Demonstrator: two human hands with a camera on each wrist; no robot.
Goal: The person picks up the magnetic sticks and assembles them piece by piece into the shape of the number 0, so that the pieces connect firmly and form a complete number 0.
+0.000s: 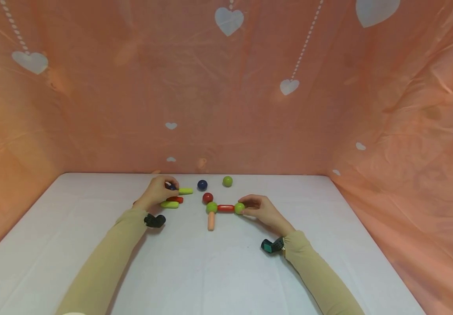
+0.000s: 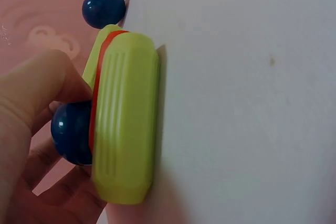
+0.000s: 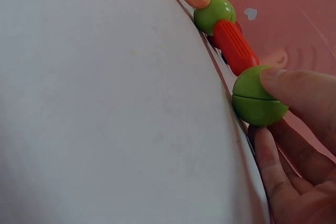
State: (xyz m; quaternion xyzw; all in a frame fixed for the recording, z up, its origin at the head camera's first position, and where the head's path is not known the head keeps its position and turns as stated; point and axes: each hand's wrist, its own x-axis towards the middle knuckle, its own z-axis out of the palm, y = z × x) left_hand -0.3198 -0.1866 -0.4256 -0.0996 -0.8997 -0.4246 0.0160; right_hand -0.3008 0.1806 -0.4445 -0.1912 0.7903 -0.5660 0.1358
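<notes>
My right hand (image 1: 263, 211) pinches a green ball (image 3: 260, 97) between thumb and fingers. That ball sits at one end of a red stick (image 1: 226, 208); at the stick's other end is a second green ball (image 1: 212, 207). From this second ball an orange stick (image 1: 211, 222) points toward me. A dark red ball (image 1: 208, 198) lies right behind it. On the left, the thumb and fingers of my left hand (image 1: 157, 191) curl round a dark blue ball (image 2: 72, 132). Close by lie a yellow-green stick (image 2: 126, 119), a short red stick (image 1: 176, 199) and another yellow-green stick (image 1: 185, 190).
Toward the back of the white table (image 1: 210, 271) sit another dark blue ball (image 1: 202, 185) and a loose green ball (image 1: 227, 181). An orange cloth (image 1: 194, 96) with pale hearts rises behind the table and along both sides.
</notes>
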